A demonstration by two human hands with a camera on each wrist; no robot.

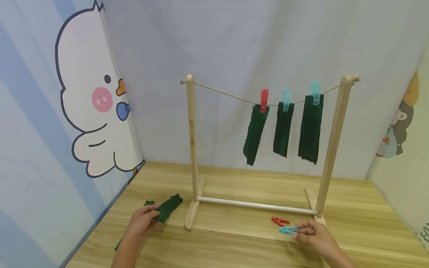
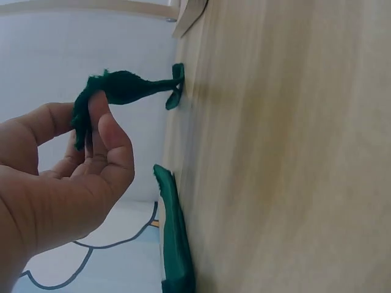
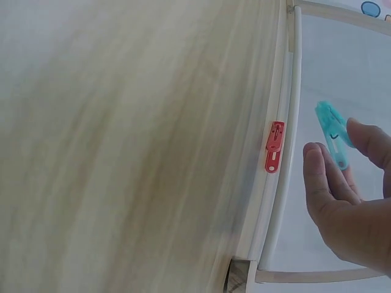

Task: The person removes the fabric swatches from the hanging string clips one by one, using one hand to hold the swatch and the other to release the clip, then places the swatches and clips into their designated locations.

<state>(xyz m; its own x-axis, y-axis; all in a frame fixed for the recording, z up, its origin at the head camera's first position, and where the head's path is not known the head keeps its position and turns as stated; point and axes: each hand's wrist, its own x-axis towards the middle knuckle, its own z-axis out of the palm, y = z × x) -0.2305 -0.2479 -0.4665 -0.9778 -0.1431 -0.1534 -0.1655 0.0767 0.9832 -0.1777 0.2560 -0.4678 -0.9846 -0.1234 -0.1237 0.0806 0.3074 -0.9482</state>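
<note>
My left hand [image 1: 141,220] pinches a strip of dark green cloth [image 1: 169,207] between thumb and fingers, left of the wooden rack. In the left wrist view the strip's far end droops to the tabletop. More green cloth [image 2: 176,235] lies on the table beneath that hand, partly hidden by it in the head view. At the rack's right foot, my right hand [image 1: 314,235] holds a light blue clothespin [image 3: 333,135] between thumb and fingers. A red clothespin [image 1: 279,221] lies on the table just beyond the blue one.
A wooden rack has two posts [image 1: 192,141], a white lower bar [image 1: 254,205] and a sagging string [image 1: 224,92]. Several green strips [image 1: 310,130] hang from it by one red clothespin [image 1: 264,99] and two blue ones [image 1: 286,99]. Printed curtains stand around the table [image 1: 234,249].
</note>
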